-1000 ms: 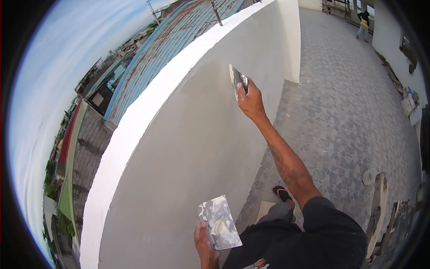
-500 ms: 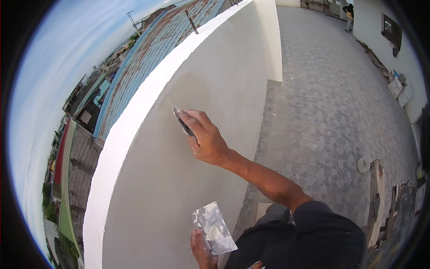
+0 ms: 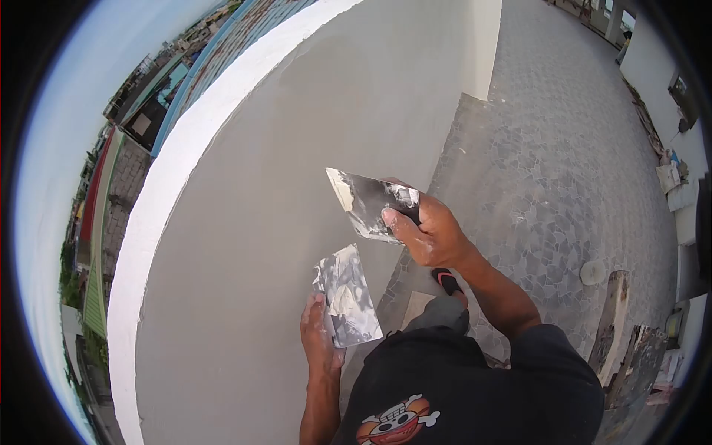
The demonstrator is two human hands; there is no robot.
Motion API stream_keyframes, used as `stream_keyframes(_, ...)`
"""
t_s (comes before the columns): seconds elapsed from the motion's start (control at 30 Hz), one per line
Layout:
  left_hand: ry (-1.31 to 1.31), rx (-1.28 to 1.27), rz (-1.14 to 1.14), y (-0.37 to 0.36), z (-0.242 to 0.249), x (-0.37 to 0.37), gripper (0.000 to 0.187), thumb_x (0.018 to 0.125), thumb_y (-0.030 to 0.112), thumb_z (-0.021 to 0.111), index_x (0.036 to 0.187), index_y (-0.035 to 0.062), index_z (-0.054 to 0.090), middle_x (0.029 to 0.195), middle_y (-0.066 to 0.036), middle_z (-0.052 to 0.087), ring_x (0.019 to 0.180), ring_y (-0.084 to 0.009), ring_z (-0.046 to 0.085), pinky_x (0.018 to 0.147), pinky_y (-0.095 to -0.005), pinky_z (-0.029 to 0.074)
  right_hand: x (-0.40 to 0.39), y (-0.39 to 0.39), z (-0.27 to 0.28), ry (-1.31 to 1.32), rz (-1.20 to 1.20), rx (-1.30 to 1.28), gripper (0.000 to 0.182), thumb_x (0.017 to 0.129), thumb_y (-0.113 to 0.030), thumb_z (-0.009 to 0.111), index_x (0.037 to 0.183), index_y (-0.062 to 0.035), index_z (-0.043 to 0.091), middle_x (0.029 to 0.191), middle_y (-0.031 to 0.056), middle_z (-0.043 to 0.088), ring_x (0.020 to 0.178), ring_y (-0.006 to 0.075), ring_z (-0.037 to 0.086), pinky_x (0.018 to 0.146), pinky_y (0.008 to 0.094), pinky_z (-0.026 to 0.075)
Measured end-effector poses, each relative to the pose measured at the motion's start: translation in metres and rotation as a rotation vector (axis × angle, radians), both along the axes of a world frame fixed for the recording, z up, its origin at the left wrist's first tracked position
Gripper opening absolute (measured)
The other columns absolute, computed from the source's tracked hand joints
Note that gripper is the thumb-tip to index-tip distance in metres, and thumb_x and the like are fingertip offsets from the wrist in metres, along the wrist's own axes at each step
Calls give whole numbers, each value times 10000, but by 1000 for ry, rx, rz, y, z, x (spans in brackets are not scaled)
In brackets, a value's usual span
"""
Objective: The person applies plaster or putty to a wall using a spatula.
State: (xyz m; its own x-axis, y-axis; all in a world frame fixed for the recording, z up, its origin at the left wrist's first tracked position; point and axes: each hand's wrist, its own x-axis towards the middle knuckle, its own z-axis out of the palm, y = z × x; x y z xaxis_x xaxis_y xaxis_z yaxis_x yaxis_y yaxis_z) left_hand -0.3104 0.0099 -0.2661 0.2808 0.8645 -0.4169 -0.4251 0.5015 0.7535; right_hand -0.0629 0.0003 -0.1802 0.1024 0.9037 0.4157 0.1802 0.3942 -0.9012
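In my right hand [image 3: 430,226] is a wide putty knife [image 3: 367,204], gripped with the thumb on its face. Pale putty coats the blade's left edge. Lower down, my left hand [image 3: 319,330] holds a flat metal plate [image 3: 352,315] smeared with white putty [image 3: 345,300]. The two tools are close together but apart. Both are in front of a smooth grey wall [image 3: 245,237], which has a slightly darker patch near its upper part. Neither tool appears to touch the wall.
A white ledge [image 3: 167,185] tops the wall, with rooftops [image 3: 122,185] beyond and below it. Stone-patterned floor [image 3: 549,193] runs along the right. A white round container [image 3: 592,272] and wooden boards [image 3: 615,319] stand at the right. My foot [image 3: 446,282] is beside the wall.
My right hand has drawn back from the wall, down and right, turning the putty knife face-up. My left hand with the plate has risen nearer to it. The view has shifted.
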Motion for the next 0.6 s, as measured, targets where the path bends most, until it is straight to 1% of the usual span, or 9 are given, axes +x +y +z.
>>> stream_keyframes(0.1, -17, -43, -31, 9, -5, 17, 522, 990, 211, 557, 1396, -73, 393, 1184, -130, 614, 1002, -204, 662, 801, -334, 578, -5, -19, -15, -127, -88, 26, 340, 942, -15, 496, 1279, 10, 530, 1095, 125, 646, 874, 166, 612, 817, 329, 493)
stream_keyframes(0.2, -57, -127, -78, 16, -4, 24, 495, 996, 206, 546, 1386, -63, 402, 1198, -133, 605, 1022, -204, 658, 816, -332, 583, -15, -21, -37, -475, -112, 468, 383, 875, -11, 617, 1254, -10, 561, 1228, 177, 631, 1038, 295, 663, 944, 420, 496)
stream_keyframes(0.23, -76, -158, -93, 17, -3, 25, 482, 999, 204, 539, 1380, -59, 406, 1201, -134, 602, 1029, -205, 657, 822, -332, 585, -21, -22, -42, -498, -60, 480, 399, 854, -25, 647, 1244, -16, 568, 1248, 188, 624, 1081, 330, 648, 972, 447, 481)
stream_keyframes(0.3, -197, -163, -160, 20, -7, 24, 425, 1007, 185, 514, 1351, -48, 427, 1201, -134, 597, 1035, -206, 654, 825, -341, 589, -30, -30, -49, -551, 27, 511, 432, 811, -55, 708, 1224, -26, 584, 1287, 209, 610, 1168, 401, 617, 1028, 503, 452)
stream_keyframes(0.33, -256, -162, -201, 21, -8, 24, 397, 1012, 176, 502, 1337, -43, 438, 1200, -133, 595, 1039, -206, 652, 827, -346, 591, -33, -34, -49, -637, 46, 481, 392, 809, -68, 726, 1181, -38, 603, 1273, 187, 625, 1194, 372, 610, 1040, 513, 441)
stream_keyframes(0.43, -351, -186, -161, 25, -1, 22, 324, 1020, 149, 469, 1288, -33, 463, 1184, -132, 598, 1036, -209, 654, 822, -354, 595, -42, -33, -60, -794, 41, 463, 325, 835, -33, 692, 1149, -57, 612, 1267, 174, 634, 1201, 356, 608, 1042, 522, 438)
stream_keyframes(0.47, -361, -151, -164, 25, -1, 21, 325, 1024, 143, 460, 1295, -36, 459, 1200, -136, 592, 1039, -207, 652, 820, -352, 594, -45, -34, -61, -820, 34, 441, 287, 844, -44, 690, 1121, -76, 622, 1255, 160, 644, 1202, 338, 610, 1045, 519, 441)
stream_keyframes(0.57, -241, -125, -154, 25, 10, 13, 356, 1028, 159, 472, 1321, -41, 446, 1198, -133, 600, 1027, -190, 649, 824, -337, 585, -45, -36, -74, -859, 44, 433, 290, 836, -63, 701, 1115, -87, 626, 1230, 158, 658, 1196, 337, 613, 1055, 505, 440)
stream_keyframes(0.6, -210, -110, -131, 24, 4, 12, 360, 1030, 163, 475, 1325, -42, 447, 1193, -130, 605, 1020, -182, 648, 822, -329, 581, -45, -37, -79, -866, 49, 435, 274, 833, -74, 707, 1096, -91, 634, 1213, 154, 667, 1190, 335, 616, 1059, 496, 443)
